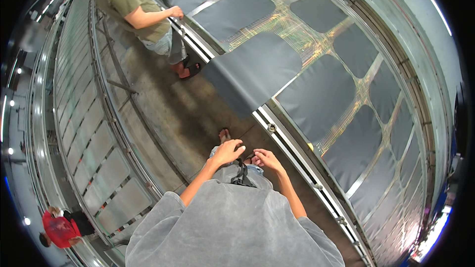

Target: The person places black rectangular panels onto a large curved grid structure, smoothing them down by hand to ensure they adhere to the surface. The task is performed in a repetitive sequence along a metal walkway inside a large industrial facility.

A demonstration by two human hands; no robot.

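My left hand (228, 152) is loosely open, fingers bent, just left of my black strap (242, 175); a dark sheet (257, 64) drapes over the far rail (294, 156); my right hand (265, 158) half curls, whether gripping anything I cannot tell.

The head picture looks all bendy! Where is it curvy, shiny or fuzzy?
Head view: the left-hand rail curves, bent by the fisheye lens; head view: pale glare washes the dark sheets toward lower right; head view: blur smudges the top of the co-worker in green; head view: shadow darkens the floor.
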